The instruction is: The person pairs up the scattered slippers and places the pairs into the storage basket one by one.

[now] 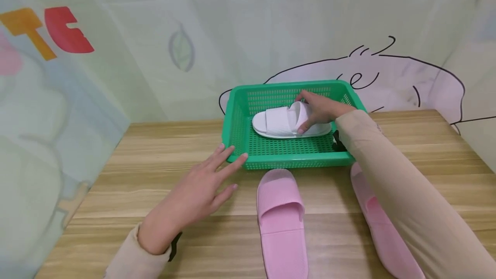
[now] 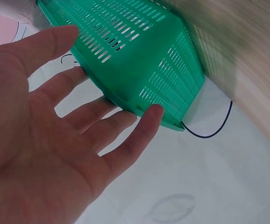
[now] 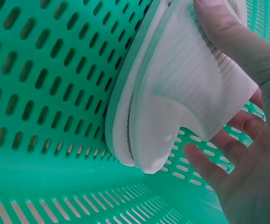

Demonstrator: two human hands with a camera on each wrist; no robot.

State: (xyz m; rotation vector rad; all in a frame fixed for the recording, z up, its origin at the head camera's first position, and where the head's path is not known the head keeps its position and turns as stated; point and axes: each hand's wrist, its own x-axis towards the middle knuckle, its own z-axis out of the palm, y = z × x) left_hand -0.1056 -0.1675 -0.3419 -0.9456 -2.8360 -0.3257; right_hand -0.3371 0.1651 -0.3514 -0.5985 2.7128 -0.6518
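Inside a green basket point(image 1: 294, 158) lies a pair of white slippers point(image 1: 276, 120), one set against the other, with their ribbed straps at opposite ends. My right hand point(image 1: 320, 107) reaches over the basket's near right corner and grips a white slipper by its strap, thumb on the near side, fingers on the far side. In the right wrist view the strap point(image 3: 191, 70) shows between thumb and fingers, and two soles sit side by side. My left hand point(image 1: 195, 190) is spread at the basket's near left corner, fingertips right at the rim.
A pink slipper point(image 1: 284, 231) lies in front of the basket on the wooden table point(image 1: 174, 141). Another pink slipper point(image 1: 389, 238) is partly covered by my right sleeve point(image 1: 418, 197). Behind the table hangs a printed curtain point(image 1: 248, 33).
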